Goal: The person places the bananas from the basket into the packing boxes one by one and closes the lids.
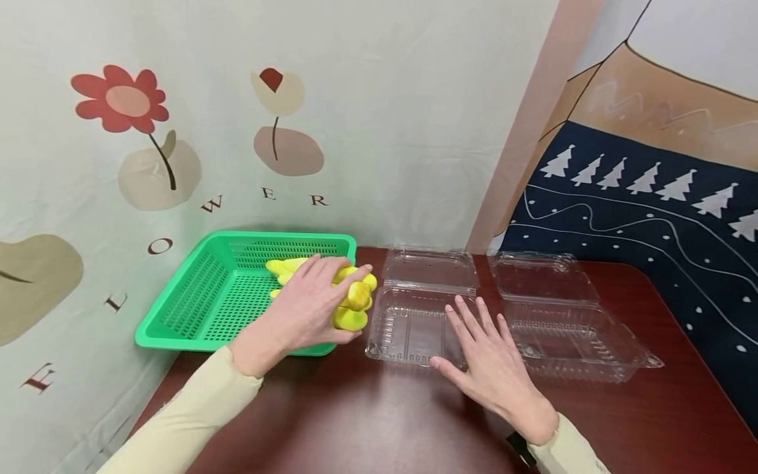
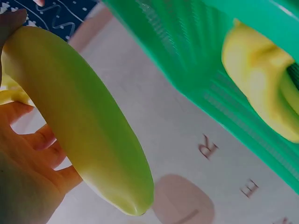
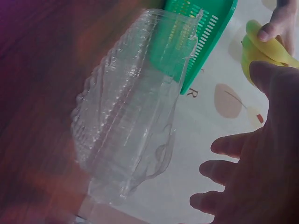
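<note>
Behind the green basket [image 1: 204, 345] and to its left hangs a pale cloth [image 1: 385, 85] printed with six letters and two flowers, one red [image 1: 127, 101] and one smaller [image 1: 277, 92]. One basket stands on the one tabletop [image 1: 355, 421]. Inside it, toward its right side, lie yellow bananas [image 1: 289, 266]; they overlap, so their number cannot be told. At the basket's right rim is the left hand [image 1: 304, 306], its fingers curled round a cluster of yellow bananas [image 1: 358, 296], held up off the basket floor; how many are in the cluster is hidden.

Two clear plastic containers sit right of the basket, both with lids folded back: the first container [image 1: 408, 332] just beside it, the second container [image 1: 571, 339] farther off. Between these, well right of the basket, is one right hand [image 1: 491, 365], fingers straight, spread and holding nothing; whether it touches either container cannot be told. Farthest right of the basket, a dark cloth [image 1: 639, 217] shows seven white trees.
</note>
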Demonstrator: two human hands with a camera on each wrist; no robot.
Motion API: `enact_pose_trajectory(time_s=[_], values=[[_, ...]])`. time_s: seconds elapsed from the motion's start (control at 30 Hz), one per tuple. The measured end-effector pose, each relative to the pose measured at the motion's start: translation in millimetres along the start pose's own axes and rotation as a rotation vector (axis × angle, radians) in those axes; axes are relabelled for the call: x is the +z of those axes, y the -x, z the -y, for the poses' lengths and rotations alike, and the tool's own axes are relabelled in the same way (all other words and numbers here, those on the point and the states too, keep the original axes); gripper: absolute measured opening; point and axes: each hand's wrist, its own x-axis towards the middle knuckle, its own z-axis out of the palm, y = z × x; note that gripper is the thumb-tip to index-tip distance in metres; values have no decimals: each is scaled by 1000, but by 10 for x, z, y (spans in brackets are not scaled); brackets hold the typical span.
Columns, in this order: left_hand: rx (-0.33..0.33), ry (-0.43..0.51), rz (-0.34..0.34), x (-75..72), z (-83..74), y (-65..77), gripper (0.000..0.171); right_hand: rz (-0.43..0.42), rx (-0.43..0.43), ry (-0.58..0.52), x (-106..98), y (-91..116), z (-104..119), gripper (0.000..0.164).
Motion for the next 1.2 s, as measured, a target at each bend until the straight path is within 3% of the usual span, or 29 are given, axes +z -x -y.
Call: enact_pose_trajectory(time_s=[0.37,0.63,0.97,1.2], values=[[33,18,23,271,-457,-261,93,47,51,-35,34,85,-87,90],[10,25,100,505,-777,-386,97,36,59,-61,80,147,-158,88],[0,9,167,735,-937,-564,92,69,115,-119,134,234,-244,93],[-5,33,204,896,-1004,-695,89,56,106,-123,162,262,-284,94]])
